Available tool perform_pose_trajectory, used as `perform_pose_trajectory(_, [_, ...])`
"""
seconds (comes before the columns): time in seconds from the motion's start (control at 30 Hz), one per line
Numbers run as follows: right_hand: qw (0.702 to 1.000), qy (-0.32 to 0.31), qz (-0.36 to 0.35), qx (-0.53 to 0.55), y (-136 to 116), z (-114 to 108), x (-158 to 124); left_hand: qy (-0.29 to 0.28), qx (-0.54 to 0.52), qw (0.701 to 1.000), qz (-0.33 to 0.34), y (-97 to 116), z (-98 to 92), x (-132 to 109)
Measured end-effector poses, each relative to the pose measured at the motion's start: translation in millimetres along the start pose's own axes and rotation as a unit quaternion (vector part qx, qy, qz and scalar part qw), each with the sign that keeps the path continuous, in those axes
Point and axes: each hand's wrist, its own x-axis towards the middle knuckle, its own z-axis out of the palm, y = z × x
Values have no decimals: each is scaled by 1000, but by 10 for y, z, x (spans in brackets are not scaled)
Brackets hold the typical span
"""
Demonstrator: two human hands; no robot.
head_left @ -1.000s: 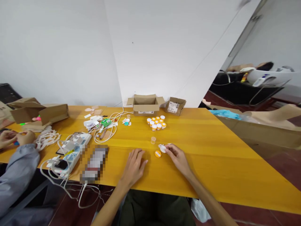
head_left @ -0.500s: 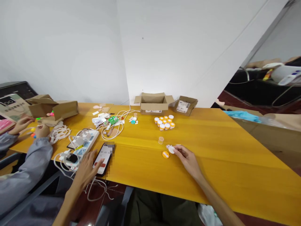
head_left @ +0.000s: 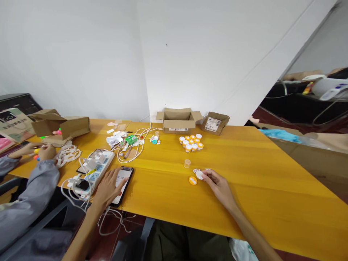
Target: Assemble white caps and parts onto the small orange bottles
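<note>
My left hand (head_left: 110,186) lies with fingers spread on a black phone (head_left: 123,182) near the table's front edge, beside a white power strip (head_left: 94,172). My right hand (head_left: 217,183) rests on the yellow table (head_left: 244,174) and pinches a small white disc (head_left: 199,174) with a dotted piece next to it. An orange cap (head_left: 193,180) lies just left of that hand, and a small clear cup (head_left: 187,163) stands a little farther back. A cluster of several small orange-and-white jars (head_left: 191,142) stands behind.
An open cardboard box (head_left: 178,120) and a smaller box (head_left: 214,123) stand at the far edge. White cables and small packets (head_left: 127,143) clutter the left middle. Another person's grey sleeve (head_left: 27,195) and hands (head_left: 40,150) work at the left, near more boxes (head_left: 61,125).
My left hand moved from the table's middle to the left and now lies on the phone. The right hand stayed by the orange cap. The view shifted left.
</note>
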Motion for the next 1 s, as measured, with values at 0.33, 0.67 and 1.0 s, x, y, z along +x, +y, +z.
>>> perform_pose_trajectory(0.33, [1000, -3, -5, -8, -27, -4, -2, 12, 15, 1000, 2, 9, -11, 12])
perform_pose_trajectory(0.67, [1000, -7, 7, -9, -5, -11, 1, 16, 22, 1000, -4, -21, 48, 8])
perform_pose_trajectory(1.0, [1000, -1, 11, -2, -2, -7, -5, 63, 2, 998, 1, 126, 6, -72])
